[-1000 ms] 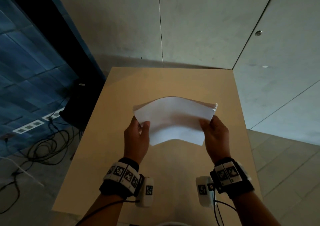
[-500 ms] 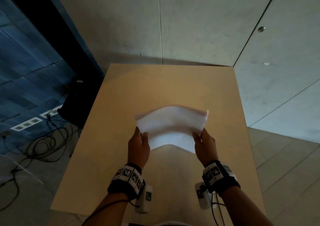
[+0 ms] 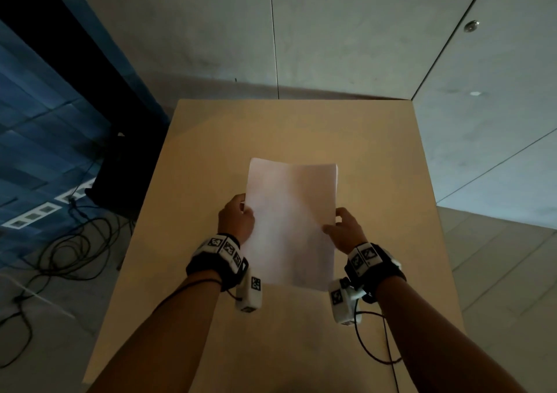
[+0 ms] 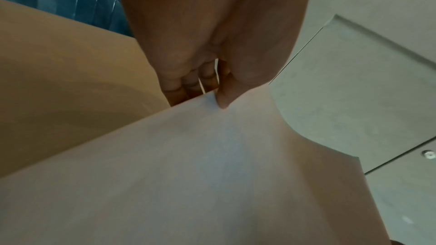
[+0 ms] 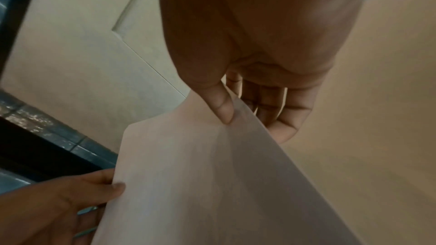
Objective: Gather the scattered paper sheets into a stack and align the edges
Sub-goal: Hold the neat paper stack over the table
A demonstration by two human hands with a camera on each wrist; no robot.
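Note:
A stack of white paper sheets (image 3: 291, 223) is held above the tan table (image 3: 376, 157), long edges running away from me. My left hand (image 3: 238, 219) pinches the stack's left edge, thumb on top and fingers underneath, as the left wrist view shows on the paper stack (image 4: 212, 165) with my left hand (image 4: 207, 92). My right hand (image 3: 342, 228) pinches the right edge the same way; in the right wrist view my right hand (image 5: 238, 113) has its thumb pressed on the paper stack (image 5: 200, 183), and my left hand (image 5: 78, 193) shows at the lower left.
The table's far edge meets a grey panelled wall (image 3: 331, 30). Left of the table stand a dark box (image 3: 120, 175) and tangled cables (image 3: 60, 251) on the floor. A thin black cord (image 3: 370, 341) trails from my right wrist over the table.
The stack was held wide, bowed upward between both hands; now it is turned lengthwise and held flatter. Both hands have shifted to its long side edges.

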